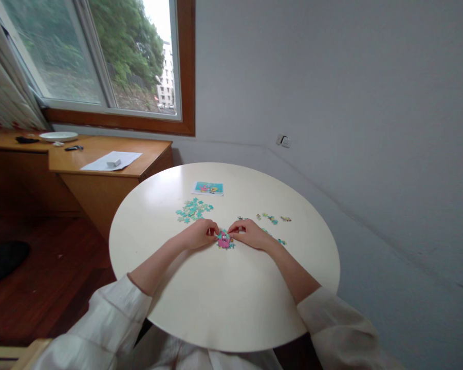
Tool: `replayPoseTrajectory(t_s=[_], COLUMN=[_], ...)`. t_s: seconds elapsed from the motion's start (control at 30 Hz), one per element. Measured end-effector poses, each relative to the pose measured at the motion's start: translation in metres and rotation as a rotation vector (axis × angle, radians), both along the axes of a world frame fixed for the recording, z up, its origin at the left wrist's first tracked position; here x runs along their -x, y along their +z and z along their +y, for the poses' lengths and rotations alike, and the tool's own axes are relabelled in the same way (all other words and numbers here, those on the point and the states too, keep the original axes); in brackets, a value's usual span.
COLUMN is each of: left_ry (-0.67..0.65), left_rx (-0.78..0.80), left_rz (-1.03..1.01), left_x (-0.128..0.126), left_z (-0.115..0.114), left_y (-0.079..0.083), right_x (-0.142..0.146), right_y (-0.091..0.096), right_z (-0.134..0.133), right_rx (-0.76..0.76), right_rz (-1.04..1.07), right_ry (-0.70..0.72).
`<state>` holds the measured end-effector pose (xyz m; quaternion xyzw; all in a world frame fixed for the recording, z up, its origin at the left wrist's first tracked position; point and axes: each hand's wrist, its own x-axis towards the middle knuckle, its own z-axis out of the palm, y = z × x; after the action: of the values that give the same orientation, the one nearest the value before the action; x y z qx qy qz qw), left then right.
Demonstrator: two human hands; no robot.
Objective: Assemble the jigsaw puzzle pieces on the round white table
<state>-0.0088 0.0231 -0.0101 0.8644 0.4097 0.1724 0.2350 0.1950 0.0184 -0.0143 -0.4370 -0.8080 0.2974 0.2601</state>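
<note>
A small, partly joined jigsaw puzzle (224, 240) with a pink cartoon figure lies flat on the round white table (223, 298). At its upper left edge, my left hand (201, 234) is closed, thumb and forefinger pinched on the puzzle. My right hand (251, 234) pinches at the upper right edge in the same way. Any single piece between the fingertips is too small to make out. Behind my left hand is a heap of loose turquoise jigsaw pieces (195, 209). More loose pieces (270, 218) are scattered beyond my right hand, which partly covers some of them.
A picture card (208, 188) with pink and yellow cartoon figures lies at the table's far side. To the left, a wooden desk (154, 154) holds a white plate (59, 136) and a paper sheet (125, 160) with a small white box on it. A wall stands behind and right.
</note>
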Motion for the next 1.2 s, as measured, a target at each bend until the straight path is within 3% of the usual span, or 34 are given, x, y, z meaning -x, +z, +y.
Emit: replayPoseTrajectory(t_s=[1.2], left_ry=[0.011], left_rx=[0.003], left_rz=[-0.002], left_x=[-0.0009], left_z=[-0.0011], left_y=[0.0017], right_x=[0.0014], right_y=[-0.0013], right_z=[-0.0001], right_rx=[-0.004], right_rz=[-0.009], right_ry=[0.004])
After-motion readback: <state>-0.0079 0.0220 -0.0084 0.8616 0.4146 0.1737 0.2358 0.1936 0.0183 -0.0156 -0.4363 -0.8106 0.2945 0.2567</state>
